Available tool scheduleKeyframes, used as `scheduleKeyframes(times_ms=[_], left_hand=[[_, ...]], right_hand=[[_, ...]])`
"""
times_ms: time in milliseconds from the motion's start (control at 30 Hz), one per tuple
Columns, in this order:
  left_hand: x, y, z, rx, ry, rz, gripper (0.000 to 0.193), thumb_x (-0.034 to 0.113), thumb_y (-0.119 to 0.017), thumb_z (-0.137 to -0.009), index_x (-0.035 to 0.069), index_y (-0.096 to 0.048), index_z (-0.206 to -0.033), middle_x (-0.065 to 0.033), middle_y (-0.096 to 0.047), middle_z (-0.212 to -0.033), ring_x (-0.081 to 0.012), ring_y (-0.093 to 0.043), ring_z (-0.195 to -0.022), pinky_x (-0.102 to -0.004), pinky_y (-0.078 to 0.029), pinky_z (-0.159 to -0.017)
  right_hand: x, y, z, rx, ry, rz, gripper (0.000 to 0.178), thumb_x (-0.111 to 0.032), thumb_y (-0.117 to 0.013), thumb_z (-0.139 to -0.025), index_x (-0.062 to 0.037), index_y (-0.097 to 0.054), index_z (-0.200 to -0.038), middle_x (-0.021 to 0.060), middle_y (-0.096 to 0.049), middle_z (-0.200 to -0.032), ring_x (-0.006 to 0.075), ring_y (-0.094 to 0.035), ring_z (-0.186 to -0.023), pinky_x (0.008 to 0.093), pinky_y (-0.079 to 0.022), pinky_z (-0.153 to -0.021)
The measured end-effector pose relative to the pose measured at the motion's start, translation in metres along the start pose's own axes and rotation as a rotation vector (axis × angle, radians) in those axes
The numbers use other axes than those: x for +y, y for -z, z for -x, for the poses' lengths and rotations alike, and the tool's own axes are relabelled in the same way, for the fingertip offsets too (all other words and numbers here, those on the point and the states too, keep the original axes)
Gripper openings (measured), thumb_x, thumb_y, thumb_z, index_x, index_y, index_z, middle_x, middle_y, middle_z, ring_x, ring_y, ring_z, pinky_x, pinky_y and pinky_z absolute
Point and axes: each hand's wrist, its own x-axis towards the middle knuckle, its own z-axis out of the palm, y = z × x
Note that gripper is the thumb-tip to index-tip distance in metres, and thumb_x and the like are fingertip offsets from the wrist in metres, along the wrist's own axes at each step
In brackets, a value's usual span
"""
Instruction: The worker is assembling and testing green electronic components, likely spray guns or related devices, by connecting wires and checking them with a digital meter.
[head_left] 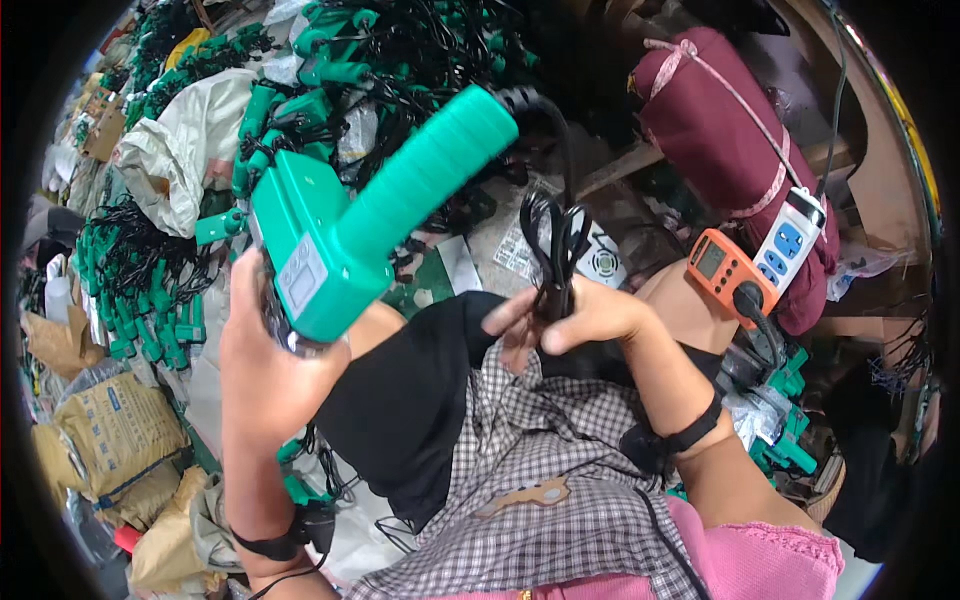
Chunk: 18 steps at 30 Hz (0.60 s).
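My left hand [268, 365] is closed around the lower part of a green corded hand tool [345, 255]. The tool has a boxy body, a pale label and a thick ribbed handle that points up and to the right. What kind of tool it is, I cannot make out. From the handle's end a black power cord [553, 240] runs down to my right hand [590, 318]. That hand grips the cord's looped, gathered bundle above my lap. The cord's plug end is not distinguishable.
Heaps of similar green tools [140, 285] with black cords lie at left and far. A white sack [190, 145] and a yellow-brown sack [115, 430] sit left. At right, a maroon roll [715, 120] stands behind a power strip [785, 245] with an orange meter [725, 270] plugged in.
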Motion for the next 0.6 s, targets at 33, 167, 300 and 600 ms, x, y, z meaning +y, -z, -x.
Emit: scheduleKeyframes(times_ms=[33, 167, 300, 600], left_hand=[[-0.002, -0.004, 0.002, -0.01, 0.011, 0.0, 0.071, 0.003, -0.067, -0.07, -0.002, -0.036, -0.134, -0.014, -0.055, -0.115, -0.0198, -0.055, -0.108, -0.0323, -0.043, -0.095], [-0.005, -0.025, 0.004, 0.169, 0.032, 0.042, 0.073, 0.009, -0.073, -0.066, 0.002, -0.037, -0.13, -0.019, -0.062, -0.108, -0.0316, -0.063, -0.098, -0.0388, -0.047, -0.086], [0.007, -0.036, 0.012, 0.146, 0.121, 0.015, 0.075, 0.006, -0.07, -0.068, -0.001, -0.036, -0.134, -0.0174, -0.054, -0.119, -0.0244, -0.056, -0.11, -0.0339, -0.042, -0.097], [0.006, -0.042, 0.037, 0.087, 0.074, 0.095, 0.076, 0.007, -0.071, -0.067, -0.003, -0.036, -0.134, -0.0222, -0.055, -0.122, -0.0302, -0.057, -0.112, -0.0382, -0.043, -0.096]], right_hand=[[0.008, -0.002, 0.006, 0.089, -0.109, -0.024, 0.051, -0.028, -0.07, -0.087, 0.004, -0.055, -0.124, 0.0114, -0.067, -0.101, 0.0182, -0.064, -0.096, 0.031, -0.05, -0.085], [0.05, -0.003, 0.017, 0.533, -0.152, 0.29, 0.03, -0.025, -0.059, -0.096, -0.0012, -0.065, -0.112, 0.0044, -0.069, -0.097, 0.0101, -0.06, -0.088, 0.0267, -0.048, -0.082], [0.045, -0.007, 0.004, 0.361, -0.048, 0.513, 0.033, -0.031, -0.055, -0.098, -0.0016, -0.063, -0.111, 0.0026, -0.067, -0.094, 0.0069, -0.058, -0.084, 0.0221, -0.046, -0.077], [0.04, 0.002, 0.0, 0.45, -0.286, -0.109, 0.032, -0.034, -0.049, -0.1, -0.0041, -0.058, -0.106, -0.0008, -0.047, -0.065, 0.0054, -0.041, -0.057, 0.0204, -0.035, -0.053]])
